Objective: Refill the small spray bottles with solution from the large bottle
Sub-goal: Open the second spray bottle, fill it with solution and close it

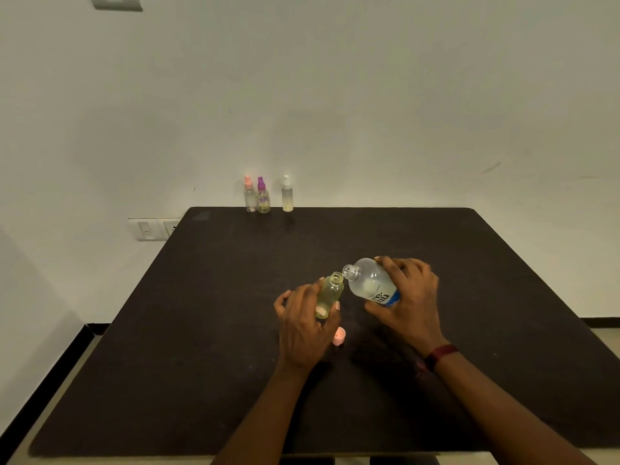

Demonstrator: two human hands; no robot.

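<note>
My left hand point(303, 325) grips a small uncapped bottle point(330, 293) of pale yellow liquid, tilted slightly right, over the middle of the dark table point(201, 330). My right hand point(411, 303) holds the large clear bottle point(369, 283) with a blue-and-white label, tipped left so its open mouth is right beside the small bottle's neck. A pink spray cap point(339, 336) lies on the table just below the small bottle, between my hands.
Three small spray bottles stand at the table's far edge by the wall: a pink-topped one point(249, 195), a purple-topped one point(262, 196) and a white-topped one point(287, 194). Wall sockets point(154, 228) sit left of the table. A red band circles my right wrist.
</note>
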